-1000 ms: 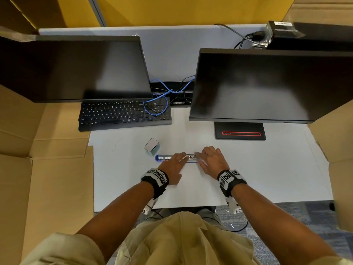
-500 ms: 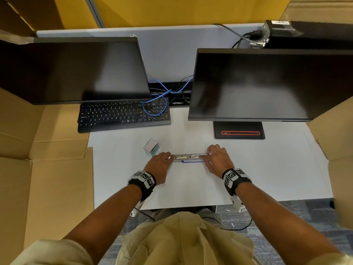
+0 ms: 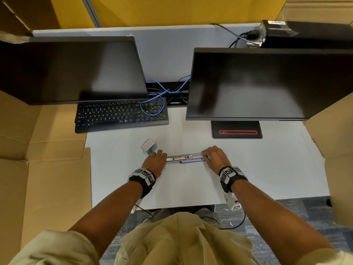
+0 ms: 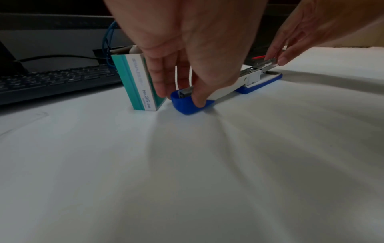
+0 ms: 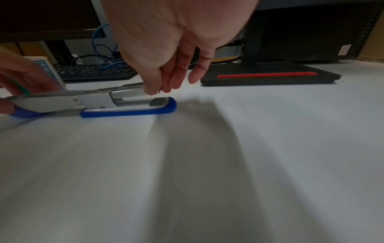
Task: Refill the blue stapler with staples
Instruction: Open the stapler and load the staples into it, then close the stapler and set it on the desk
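The blue stapler (image 3: 184, 158) lies unfolded lengthwise on the white desk (image 3: 191, 186), its metal magazine (image 5: 124, 92) bare on top. My left hand (image 3: 155, 159) pinches the blue tip of the swung-out cover (image 4: 187, 106), thumb on the near side and fingers behind. My right hand (image 3: 215, 156) pinches the far end of the magazine between thumb and fingertips, just above the blue base (image 5: 129, 111). A teal and white staple box (image 3: 149, 147) stands upright beside my left fingers, close to the cover tip. Whether staples lie in the magazine cannot be told.
A black keyboard (image 3: 122, 116) with a blue cable (image 3: 152, 104) over it sits at the back left under a monitor (image 3: 72, 69). A second monitor's black base (image 3: 236, 131) stands behind my right hand. Cardboard walls (image 3: 44, 169) flank the desk.
The stapler has been swung open: its blue cover went left and the metal magazine came into sight. My hands moved apart, the left toward the staple box.
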A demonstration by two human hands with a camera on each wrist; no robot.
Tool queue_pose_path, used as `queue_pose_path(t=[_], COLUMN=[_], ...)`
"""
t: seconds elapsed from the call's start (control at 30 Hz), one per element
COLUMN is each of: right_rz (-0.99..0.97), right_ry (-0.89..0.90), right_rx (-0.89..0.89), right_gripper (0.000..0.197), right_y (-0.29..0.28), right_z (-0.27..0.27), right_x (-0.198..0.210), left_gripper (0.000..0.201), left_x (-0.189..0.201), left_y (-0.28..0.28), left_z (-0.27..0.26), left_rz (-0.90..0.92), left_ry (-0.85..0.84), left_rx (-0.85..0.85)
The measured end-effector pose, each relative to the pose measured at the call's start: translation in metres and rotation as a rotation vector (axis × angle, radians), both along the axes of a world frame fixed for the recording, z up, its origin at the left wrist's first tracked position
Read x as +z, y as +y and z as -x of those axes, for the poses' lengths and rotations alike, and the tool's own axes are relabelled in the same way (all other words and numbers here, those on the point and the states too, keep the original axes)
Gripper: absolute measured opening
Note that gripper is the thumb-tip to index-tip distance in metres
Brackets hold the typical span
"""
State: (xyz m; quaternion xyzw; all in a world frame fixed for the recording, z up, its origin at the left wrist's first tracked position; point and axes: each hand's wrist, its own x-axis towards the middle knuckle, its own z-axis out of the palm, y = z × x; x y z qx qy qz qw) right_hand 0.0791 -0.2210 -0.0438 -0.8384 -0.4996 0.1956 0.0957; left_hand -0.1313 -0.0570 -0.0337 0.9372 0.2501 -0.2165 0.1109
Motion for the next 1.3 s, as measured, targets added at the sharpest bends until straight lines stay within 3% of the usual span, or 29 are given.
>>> queue_pose_path(t=[0.17, 0.3, 0.4, 0.63, 1.0, 1.1, 1.2, 1.3], right_rz=[0.01, -0.001, -0.006, 0.033, 0.048, -0.038, -0.066, -0.09], right_ry=[0.036, 0.073, 0.092, 0.093, 0.104, 0.151, 0.109, -0.029], right_rx=[-0.043, -0.083, -0.106, -0.085, -0.208, -0.243, -0.144, 0.008], right_gripper=[0.016, 0.017, 0.017, 0.021, 0.018, 0.042, 0.06, 0.045], right_y=[0.0, -0.001, 0.0, 0.0, -0.001, -0.005, -0.01, -0.011], right_z=[0.0, 0.003, 0.003, 0.005, 0.012, 0.015, 0.017, 0.018], right_x=[-0.002, -0.002, -0.002, 0.004, 0.004, 0.002, 0.001, 0.0], left_gripper=[0.05, 0.057, 0.055, 0.044, 0.033, 0.03, 0.03, 0.039], left_x=[0.007, 0.01, 0.015, 0.023, 0.004, 0.002, -0.004, -0.007], left_y=[-0.001, -0.004, -0.011, -0.027, -0.045, -0.042, -0.038, -0.036], left_z=[-0.002, -0.008, -0.022, -0.059, -0.094, -0.092, -0.082, -0.075], left_rz=[-0.018, -0.009, 0.071, 0.253, 0.205, 0.164, 0.133, 0.163], left_ry=[-0.196, -0.439, -0.514, -0.49, -0.344, -0.264, -0.199, -0.199], left_rx=[0.052, -0.017, -0.011, -0.087, -0.067, -0.05, -0.045, -0.037])
